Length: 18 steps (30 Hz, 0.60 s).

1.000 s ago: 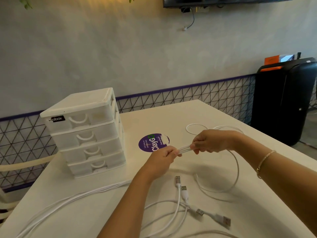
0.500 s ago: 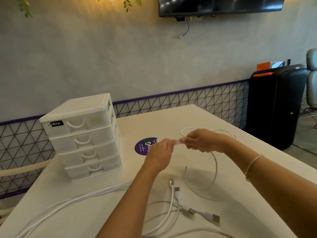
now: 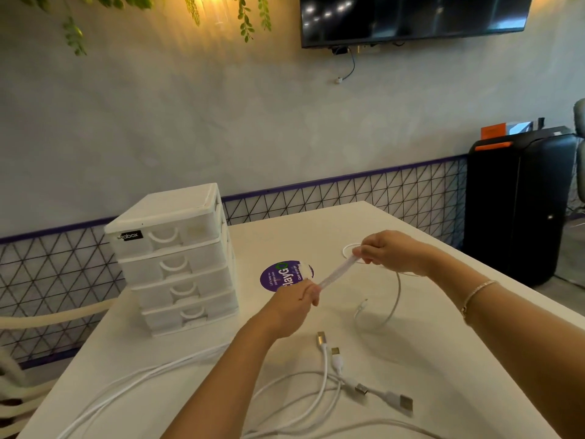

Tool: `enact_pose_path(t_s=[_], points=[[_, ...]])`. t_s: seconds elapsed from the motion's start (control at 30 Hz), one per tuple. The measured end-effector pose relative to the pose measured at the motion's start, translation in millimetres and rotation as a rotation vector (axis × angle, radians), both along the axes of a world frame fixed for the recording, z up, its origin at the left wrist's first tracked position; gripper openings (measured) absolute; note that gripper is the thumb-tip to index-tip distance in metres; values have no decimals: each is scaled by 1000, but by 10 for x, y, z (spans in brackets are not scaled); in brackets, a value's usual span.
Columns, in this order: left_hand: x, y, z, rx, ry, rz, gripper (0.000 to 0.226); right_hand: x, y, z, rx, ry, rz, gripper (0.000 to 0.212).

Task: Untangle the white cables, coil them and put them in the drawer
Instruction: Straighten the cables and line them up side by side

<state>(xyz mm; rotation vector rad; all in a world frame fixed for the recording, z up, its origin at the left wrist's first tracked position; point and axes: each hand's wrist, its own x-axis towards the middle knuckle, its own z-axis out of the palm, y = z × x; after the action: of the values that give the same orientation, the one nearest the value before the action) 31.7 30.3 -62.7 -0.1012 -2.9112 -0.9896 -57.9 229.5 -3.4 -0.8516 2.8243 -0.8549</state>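
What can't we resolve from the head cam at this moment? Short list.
- Cable stretch between left hand and right hand: motion-blurred; strand count unclear.
- Cable bundle: runs off the bottom-left edge; length unknown.
- Loose cables: the left forearm and bottom edge cut them off; whether they are tangled is unclear.
- Drawer unit: fronts translucent, contents unreadable.
- Purple sticker: partly covered by the left hand, small print illegible.

Table (image 3: 316, 226): smooth, matt white top. On it, drawer unit (image 3: 177, 258): translucent white plastic. Cables (image 3: 323, 372) before it: smooth white sheathing, metal plug ends. Sticker (image 3: 278, 277): glossy purple.
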Motion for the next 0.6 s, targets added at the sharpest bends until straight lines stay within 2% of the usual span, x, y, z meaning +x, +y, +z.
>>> enact_pose_path(t_s=[0.3, 0.6], points=[[398, -699, -187, -155, -124, 171, 36, -35, 44, -136, 49, -18, -101, 32], [762, -1108, -248, -135, -188, 244, 28, 48, -72, -117, 104, -36, -96, 32]])
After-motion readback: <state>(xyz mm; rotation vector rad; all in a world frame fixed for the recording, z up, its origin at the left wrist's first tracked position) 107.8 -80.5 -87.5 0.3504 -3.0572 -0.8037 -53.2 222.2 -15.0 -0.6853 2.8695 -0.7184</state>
